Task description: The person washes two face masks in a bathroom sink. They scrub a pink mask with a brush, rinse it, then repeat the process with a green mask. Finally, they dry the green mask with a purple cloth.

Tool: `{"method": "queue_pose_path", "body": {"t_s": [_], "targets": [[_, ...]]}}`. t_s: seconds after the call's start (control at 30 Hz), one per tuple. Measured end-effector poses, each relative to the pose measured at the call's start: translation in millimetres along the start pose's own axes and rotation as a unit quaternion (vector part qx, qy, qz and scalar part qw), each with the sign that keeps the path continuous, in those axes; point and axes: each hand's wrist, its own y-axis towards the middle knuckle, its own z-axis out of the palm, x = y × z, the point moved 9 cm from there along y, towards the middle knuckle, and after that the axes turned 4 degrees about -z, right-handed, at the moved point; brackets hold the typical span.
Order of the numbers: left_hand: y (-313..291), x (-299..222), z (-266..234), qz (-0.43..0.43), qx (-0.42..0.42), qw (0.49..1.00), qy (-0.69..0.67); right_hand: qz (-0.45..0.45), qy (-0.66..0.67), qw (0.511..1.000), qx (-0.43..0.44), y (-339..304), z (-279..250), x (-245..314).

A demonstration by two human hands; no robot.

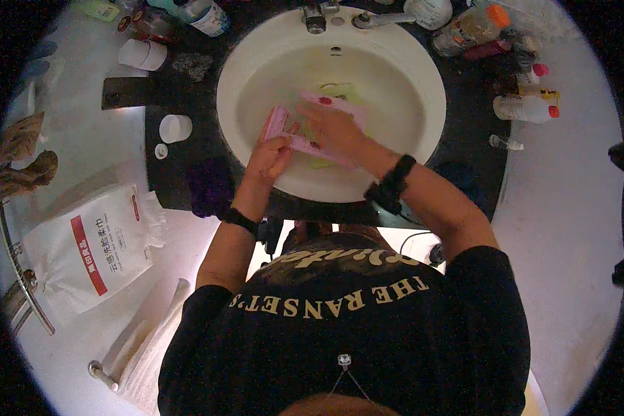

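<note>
Over the white oval sink (249, 83) my left hand (274, 156) grips the near left corner of a pink, frame-like plastic piece (276, 123). Its thumb lies along the near edge. My right hand (336, 132) reaches across the middle of the piece, with its fingers stretched out toward the left and slightly blurred. A small red patch (325, 100) shows on the far part of the pink piece. Below it, yellow-green material (336, 89) lies in the basin, partly hidden by the piece and my hands; its kind is unclear.
A faucet (315, 19) and its lever (385, 19) stand at the sink's far rim. Bottles (527, 107) line the right counter. A white jar (175, 128) and a dark purple cloth (210, 187) lie left. A white package (93, 246) hangs by the left wall.
</note>
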Motion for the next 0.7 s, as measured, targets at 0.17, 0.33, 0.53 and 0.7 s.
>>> {"method": "queue_pose_path", "body": {"t_s": [0.17,0.33,0.53,0.7], "targets": [[-2.1,5.3,-19.4,-0.056,-0.071,0.994,0.059,0.046,0.124,0.979,0.157,-17.0,29.6,-3.2],[3.3,2.7,-14.5,-0.03,0.013,0.999,0.009,0.042,0.141,0.982,0.118,-11.5,14.4,-12.6],[-0.2,11.6,-27.0,-0.076,-0.018,0.99,0.117,0.006,0.173,0.972,0.161,-17.5,17.6,-6.0],[-1.2,4.0,-12.0,-0.033,0.033,0.995,0.084,-0.045,0.106,0.984,0.136,-19.4,12.0,-3.7]]}}
